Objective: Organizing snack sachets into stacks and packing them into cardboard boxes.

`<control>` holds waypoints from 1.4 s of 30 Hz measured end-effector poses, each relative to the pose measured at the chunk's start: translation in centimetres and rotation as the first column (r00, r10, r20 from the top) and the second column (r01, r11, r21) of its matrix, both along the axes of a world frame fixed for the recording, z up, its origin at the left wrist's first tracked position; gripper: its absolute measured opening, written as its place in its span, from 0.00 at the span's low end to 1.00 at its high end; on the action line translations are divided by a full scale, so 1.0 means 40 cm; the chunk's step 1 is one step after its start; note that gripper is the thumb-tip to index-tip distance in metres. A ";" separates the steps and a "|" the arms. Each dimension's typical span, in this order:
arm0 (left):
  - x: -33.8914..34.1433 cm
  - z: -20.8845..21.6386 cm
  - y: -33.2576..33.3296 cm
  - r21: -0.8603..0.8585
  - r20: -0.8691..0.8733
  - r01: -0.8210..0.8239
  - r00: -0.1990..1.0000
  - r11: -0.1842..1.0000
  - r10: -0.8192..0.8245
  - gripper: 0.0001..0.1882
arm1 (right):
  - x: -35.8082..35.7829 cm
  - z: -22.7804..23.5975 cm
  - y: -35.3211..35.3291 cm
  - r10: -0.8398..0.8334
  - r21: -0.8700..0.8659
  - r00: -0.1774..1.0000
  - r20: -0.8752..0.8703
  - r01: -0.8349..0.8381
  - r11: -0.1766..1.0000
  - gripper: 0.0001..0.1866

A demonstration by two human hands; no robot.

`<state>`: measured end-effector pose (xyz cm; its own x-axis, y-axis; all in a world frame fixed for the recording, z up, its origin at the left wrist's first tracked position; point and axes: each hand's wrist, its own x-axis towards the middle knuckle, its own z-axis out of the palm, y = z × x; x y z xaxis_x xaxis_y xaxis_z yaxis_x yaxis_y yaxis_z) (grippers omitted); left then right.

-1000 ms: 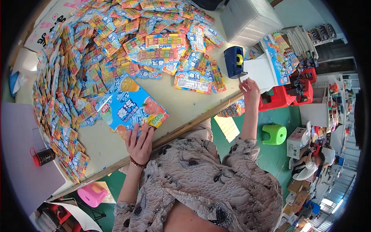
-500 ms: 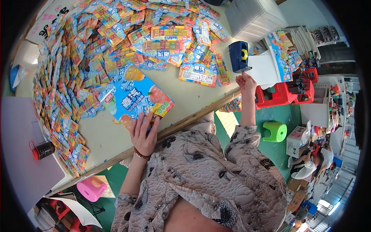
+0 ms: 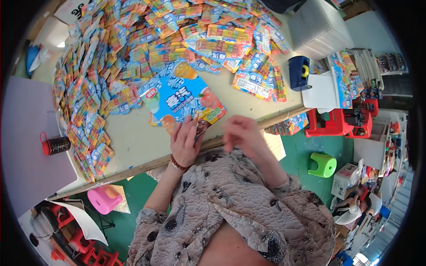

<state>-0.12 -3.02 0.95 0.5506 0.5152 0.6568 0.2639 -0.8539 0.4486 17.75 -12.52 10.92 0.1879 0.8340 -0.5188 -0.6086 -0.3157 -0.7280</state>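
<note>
Head camera: where is the blue printed card [image 3: 179, 95] lying?

"It's lying flat on the table [image 3: 133, 144], its lower right corner pointing toward the near edge. Its upper side is meeting the pile of colourful packets [image 3: 128, 57], which is spreading along the far edge and running down the left edge."

"And the left hand [image 3: 184, 142]?"

"It's resting on the card's near side, fingers stretched out and slightly parted, pressing on it from above rather than gripping."

"What's the right hand [image 3: 244, 137] doing?"

"It's hovering by the near edge, just right of the card, fingers bending inward. It's blurring, so I can't tell whether they're holding anything."

"Anything near the right edge?"

"A dark blue tape dispenser [image 3: 298, 73] is standing there, and a stack of clear trays [image 3: 319, 29] is sitting beyond it, toward the far right corner."
</note>
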 end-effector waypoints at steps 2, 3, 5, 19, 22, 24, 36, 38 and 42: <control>-0.003 -0.002 0.009 0.003 -0.008 0.030 1.000 1.000 -0.030 0.22 | -0.074 -0.046 0.029 -0.003 -0.108 0.998 -0.057 -0.003 0.994 0.09; -0.003 0.006 0.010 0.002 -0.002 0.050 0.999 0.999 -0.050 0.21 | -0.085 -0.066 0.034 0.002 -0.108 0.998 -0.065 -0.009 0.994 0.09; -0.013 0.035 0.010 0.012 -0.116 0.045 0.992 0.999 -0.044 0.19 | -0.097 -0.094 0.038 -0.027 -0.111 0.999 0.021 0.029 0.993 0.10; 0.018 0.126 0.014 -0.091 -0.269 0.007 0.963 0.996 -0.032 0.21 | -0.061 -0.220 0.018 0.191 -0.033 0.975 0.110 -0.189 0.981 0.13; 0.025 0.085 0.010 0.009 -0.216 -0.039 0.975 0.999 0.040 0.18 | -0.055 -0.209 0.014 0.251 -0.075 0.968 0.000 -0.251 0.965 0.14; 0.032 0.073 0.014 0.084 -0.203 -0.078 0.975 0.993 0.093 0.16 | -0.051 -0.201 0.009 0.203 -0.120 0.969 -0.139 -0.220 0.968 0.18; 0.016 0.097 -0.022 -0.046 -0.505 -0.217 0.847 0.975 0.165 0.39 | 0.125 -0.216 0.174 0.078 0.053 0.568 0.819 -0.209 0.976 0.30; 0.004 0.112 -0.021 -0.056 -0.360 -0.275 0.902 0.960 0.238 0.40 | 0.147 -0.248 0.241 0.249 -0.063 0.611 0.752 -0.310 0.949 0.33; -0.095 -0.034 0.051 -0.524 -0.149 -0.409 0.907 0.747 0.393 0.36 | 0.114 -0.085 0.227 0.550 -0.189 0.515 0.657 -0.594 0.782 0.38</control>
<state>-3.92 -0.99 -0.39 0.2266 0.9534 0.1990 0.5466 -0.2936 0.7843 22.29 -3.46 7.51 -0.0782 0.9075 -0.4127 0.3238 -0.3684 -0.8714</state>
